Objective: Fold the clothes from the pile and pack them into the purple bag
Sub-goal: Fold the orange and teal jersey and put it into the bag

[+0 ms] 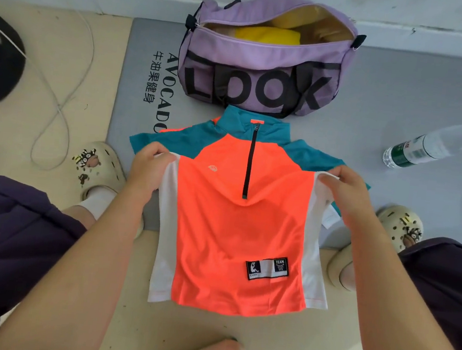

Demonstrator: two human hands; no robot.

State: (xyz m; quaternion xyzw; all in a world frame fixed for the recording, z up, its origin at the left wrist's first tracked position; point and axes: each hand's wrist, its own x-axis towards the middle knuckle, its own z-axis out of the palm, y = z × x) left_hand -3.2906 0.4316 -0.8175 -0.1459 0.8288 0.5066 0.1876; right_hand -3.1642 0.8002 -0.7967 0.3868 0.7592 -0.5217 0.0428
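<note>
Grey mat (376,84) on floor against wall. Purple bag (264,61) unzipped, yellow item (267,34) already inside. Orange shirt (236,218) face-up, unfolded, before bag; left hand (151,163) and right hand (345,189) pinch its side edges. Folding barely begun; packing pending.

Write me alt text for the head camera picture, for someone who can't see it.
Seen from above, a person's left hand and right hand each grip a side of an orange, teal and white zip-neck shirt spread on a grey mat. Beyond it an open purple bag holds something yellow; a plastic bottle lies to the right.
</note>
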